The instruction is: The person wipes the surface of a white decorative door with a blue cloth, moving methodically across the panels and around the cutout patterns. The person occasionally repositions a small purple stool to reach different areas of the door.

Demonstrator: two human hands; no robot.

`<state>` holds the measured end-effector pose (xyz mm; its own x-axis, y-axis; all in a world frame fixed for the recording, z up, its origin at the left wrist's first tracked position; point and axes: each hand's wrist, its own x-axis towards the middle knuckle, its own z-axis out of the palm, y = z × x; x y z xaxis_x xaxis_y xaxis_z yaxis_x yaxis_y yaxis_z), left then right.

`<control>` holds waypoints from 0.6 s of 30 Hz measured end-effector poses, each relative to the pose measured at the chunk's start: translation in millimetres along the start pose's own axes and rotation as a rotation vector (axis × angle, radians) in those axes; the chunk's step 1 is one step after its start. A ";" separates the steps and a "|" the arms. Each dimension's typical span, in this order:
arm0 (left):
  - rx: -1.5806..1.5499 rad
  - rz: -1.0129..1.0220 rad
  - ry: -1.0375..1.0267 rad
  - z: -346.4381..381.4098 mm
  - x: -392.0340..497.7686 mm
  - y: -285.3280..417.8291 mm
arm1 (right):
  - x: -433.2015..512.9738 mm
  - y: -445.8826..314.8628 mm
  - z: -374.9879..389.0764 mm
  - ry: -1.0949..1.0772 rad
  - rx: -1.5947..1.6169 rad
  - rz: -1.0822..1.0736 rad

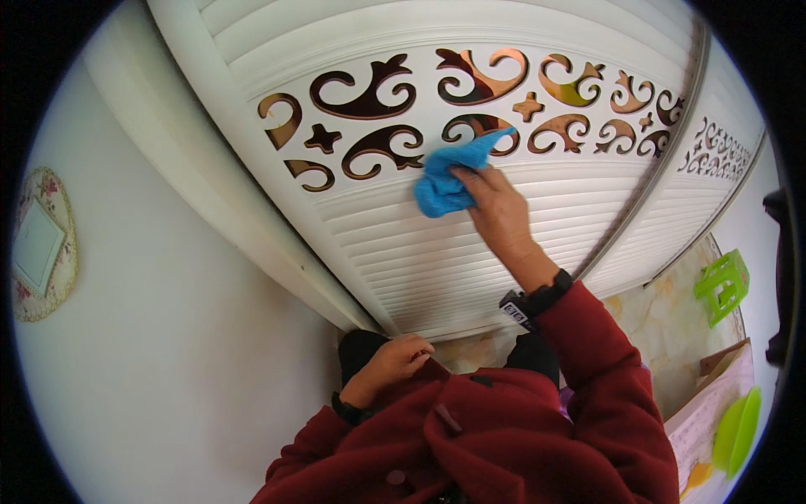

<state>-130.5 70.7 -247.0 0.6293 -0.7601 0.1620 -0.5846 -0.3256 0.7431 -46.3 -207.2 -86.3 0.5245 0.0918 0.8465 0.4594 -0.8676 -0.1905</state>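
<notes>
A crumpled blue cloth [450,176] is pinched in my right hand [500,211], just in front of a white louvred wardrobe door [403,252]. The cloth overlaps the lower edge of the door's scrollwork band [428,104], whose cut-outs show a dark, mirror-like backing. Whether the cloth presses on the door I cannot tell. My left hand [393,362] rests low by my thigh, fingers loosely curled, with no object visible in it. Part of its palm is hidden.
A white wall [145,302] with a framed switch plate [41,242] rises at the left. The door's metal edge [655,164] adjoins another panel [699,189]. On the right are a green plastic stool [724,286] on the marbled floor [655,321], and a green basin [737,431] on a pale-covered surface [686,435].
</notes>
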 end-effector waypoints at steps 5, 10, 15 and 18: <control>0.026 -0.024 -0.030 0.2 2.6 9.4 | -2.6 -12.8 14.9 -0.010 0.074 0.042; 0.160 0.040 -0.006 -21.0 19.8 18.3 | -8.9 1.7 3.2 -0.027 0.028 -0.014; 0.252 0.085 0.078 -49.8 51.1 37.5 | 8.9 16.9 -4.6 0.077 0.024 -0.131; 0.265 0.153 0.084 -49.1 62.5 50.1 | 17.7 36.4 -15.7 0.111 -0.063 -0.120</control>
<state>-95.3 34.5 -167.8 0.5573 -0.7661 0.3203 -0.7821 -0.3547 0.5123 -31.5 -244.8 -70.5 0.3844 0.1445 0.9118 0.4664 -0.8828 -0.0567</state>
